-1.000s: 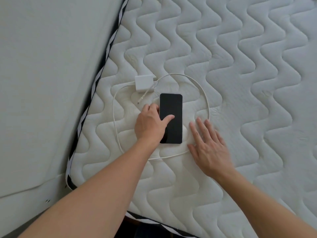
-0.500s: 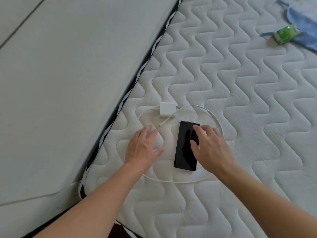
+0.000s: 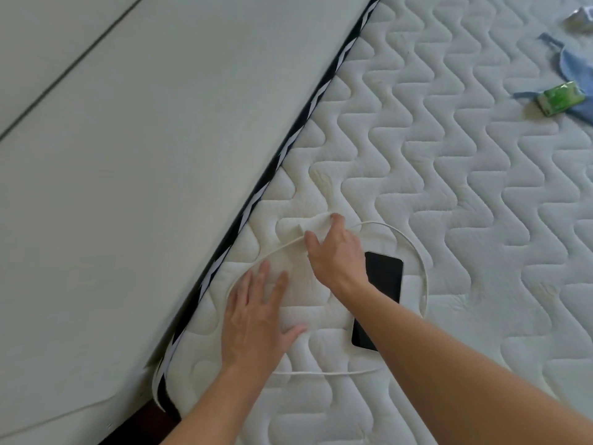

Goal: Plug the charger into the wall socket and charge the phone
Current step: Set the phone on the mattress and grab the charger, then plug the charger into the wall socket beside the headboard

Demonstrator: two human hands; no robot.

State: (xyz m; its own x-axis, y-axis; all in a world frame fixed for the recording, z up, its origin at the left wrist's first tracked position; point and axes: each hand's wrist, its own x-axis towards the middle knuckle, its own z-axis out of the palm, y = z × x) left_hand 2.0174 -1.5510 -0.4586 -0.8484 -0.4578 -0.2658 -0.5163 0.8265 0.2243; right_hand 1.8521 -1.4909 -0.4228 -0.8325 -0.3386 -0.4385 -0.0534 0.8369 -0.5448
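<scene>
A white charger block (image 3: 316, 225) lies on the quilted mattress (image 3: 449, 187) near its left edge. My right hand (image 3: 337, 255) reaches across to it, and thumb and fingers close around the block. The white cable (image 3: 423, 271) runs in a wide loop around both hands. Inside the loop the black phone (image 3: 386, 277) lies face up, its lower part hidden by my right forearm. My left hand (image 3: 256, 313) rests flat on the mattress with fingers spread, holding nothing. No wall socket is in view.
A pale wall panel (image 3: 128, 155) stands along the left, against the mattress's black-and-white trim (image 3: 272, 175). At the far right of the mattress lie a green packet (image 3: 560, 99) and a blue cloth (image 3: 577, 64).
My left hand came off the phone and lies flat on the mattress. My right hand moved from the phone across to the charger block and closed on it. The view shifted left.
</scene>
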